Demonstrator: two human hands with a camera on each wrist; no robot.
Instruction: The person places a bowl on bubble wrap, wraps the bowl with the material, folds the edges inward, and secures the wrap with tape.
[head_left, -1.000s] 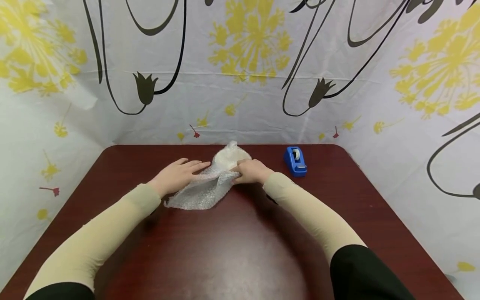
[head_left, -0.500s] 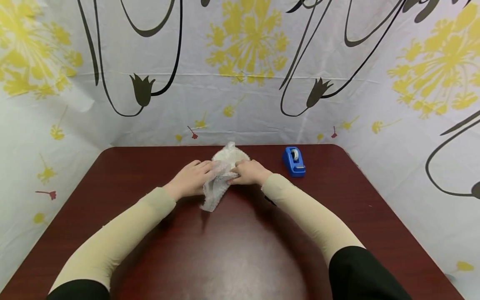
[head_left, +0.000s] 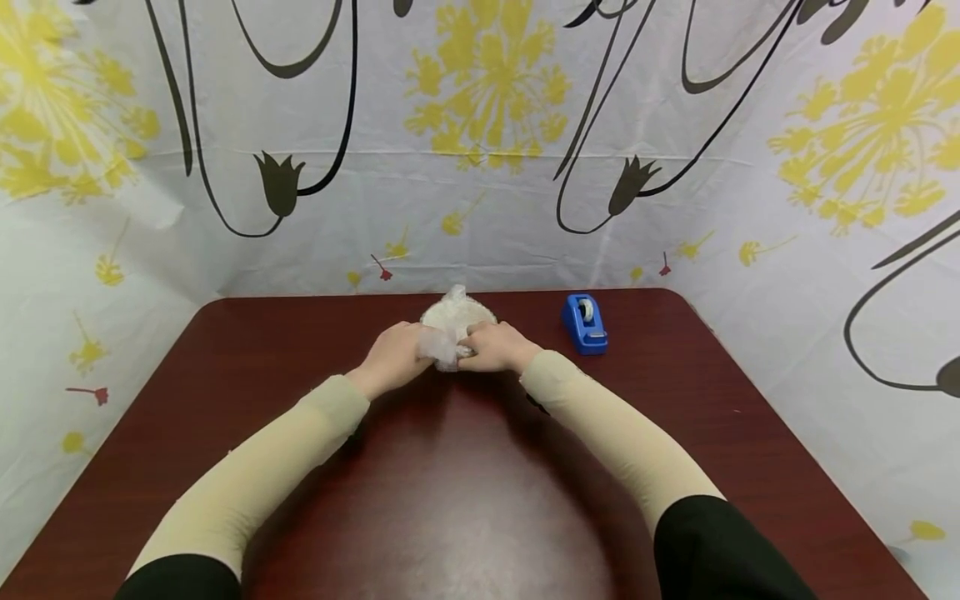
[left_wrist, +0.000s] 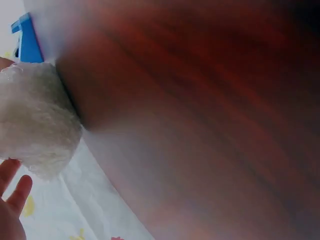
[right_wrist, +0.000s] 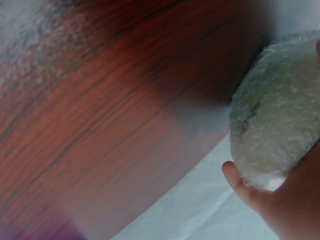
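Near the table's back edge is a rounded bundle of bubble wrap [head_left: 456,315], its clear layers gathered around a pale object that I cannot make out. My left hand [head_left: 396,357] grips the folded-in flap of wrap from the left. From the right, my right hand [head_left: 498,345] holds the bundle, its thumb and fingers curled against the front. The left wrist view shows the wrapped bundle [left_wrist: 35,117] with fingertips [left_wrist: 20,192] at its lower side. In the right wrist view, a finger [right_wrist: 237,182] lies against the wrap [right_wrist: 280,110].
A blue tape dispenser [head_left: 585,325] with a roll of clear tape stands right of the bundle, near the back edge of the dark red wooden table [head_left: 465,483]. Behind the table hangs a white cloth [head_left: 420,200] printed with flowers.
The loose sheet of bubble wrap that spread toward the front left is now folded in against the bundle. My left hand has moved right with it, while my right hand stays at the bundle.
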